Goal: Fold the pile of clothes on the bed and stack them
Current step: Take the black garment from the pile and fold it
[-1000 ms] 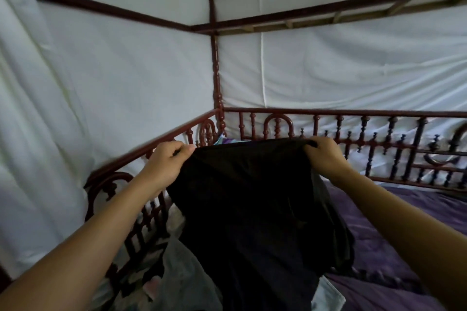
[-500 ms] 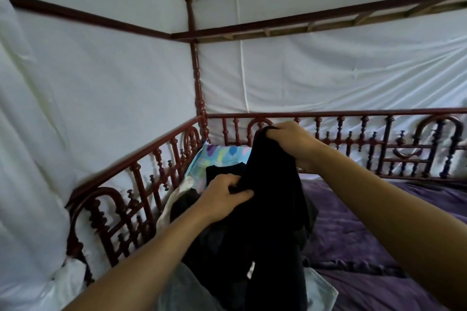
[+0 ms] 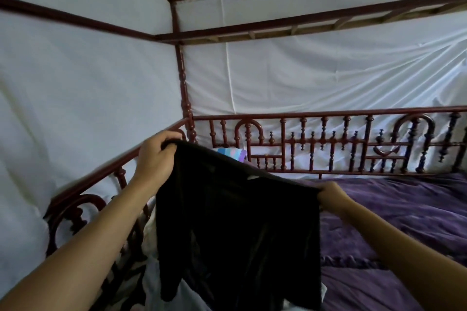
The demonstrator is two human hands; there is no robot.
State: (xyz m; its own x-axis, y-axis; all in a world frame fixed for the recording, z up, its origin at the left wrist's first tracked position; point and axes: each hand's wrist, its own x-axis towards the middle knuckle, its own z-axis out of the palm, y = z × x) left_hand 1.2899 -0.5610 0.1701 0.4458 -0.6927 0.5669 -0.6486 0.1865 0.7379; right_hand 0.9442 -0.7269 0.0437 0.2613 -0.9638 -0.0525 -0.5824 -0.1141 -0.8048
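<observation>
Right now, holding a black garment up over the bed, stretched between two grips. Gripping one top corner with the left hand, fingers curled round the cloth, up near the side rail. Pinching the other corner with the right hand, lower down, just above the purple cover. Hanging slantwise as a result, with the lower part dangling in front of the pile of pale clothes beside the rail.

Could go wrong in several ways, by judgement. Could slip out of the right-hand pinch, with only a small bit of thin cloth caught there; would then drop back on the pile and need picking up again. Could fold crooked if laid down with the top edge tilted like this; better levelled first. Could snag on the turned knobs of the rail, being so close to the left hand. Could drag pale pieces along with the dangling part and muddle the pile.

Hard to tell what kind of garment, dark and nearly featureless apart from a small pale mark near the top edge, perhaps a label. Hiding most of the pile behind it. Cut off at the bottom edge, hem included. Peeking over the top edge, something in coloured patches, not identifiable. Cannot see any finished stack.
</observation>
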